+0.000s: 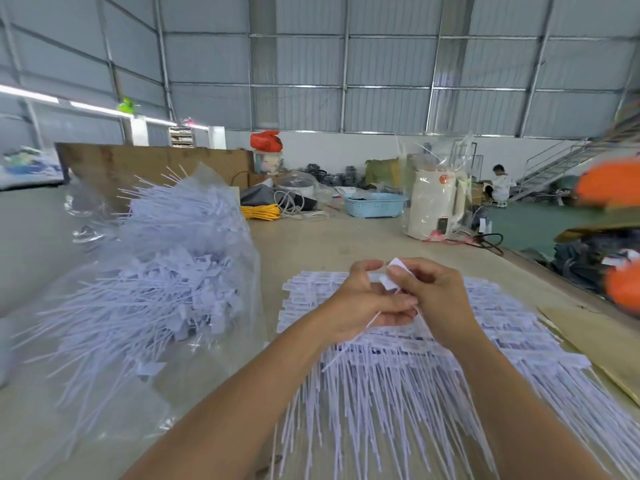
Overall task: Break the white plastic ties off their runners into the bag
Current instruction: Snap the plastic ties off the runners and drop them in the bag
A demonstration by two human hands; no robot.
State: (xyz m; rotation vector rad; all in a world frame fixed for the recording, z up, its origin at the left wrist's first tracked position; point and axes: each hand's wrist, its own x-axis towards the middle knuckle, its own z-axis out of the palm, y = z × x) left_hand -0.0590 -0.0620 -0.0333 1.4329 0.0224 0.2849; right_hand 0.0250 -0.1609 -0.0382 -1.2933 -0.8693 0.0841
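The right hand (424, 292) pinches the flat white head of a tie (394, 271) between thumb and forefinger, while the left hand (360, 303) curls round its thin tail, so the snapping step looks under way just above the heap of ties on runners (398, 368). Next comes a twist to free it, then a carry left to the clear bag (166, 271), already holding many loose ties. Bare table (329, 244) lies between heap and bag, and the table's right edge is well clear of the hands.
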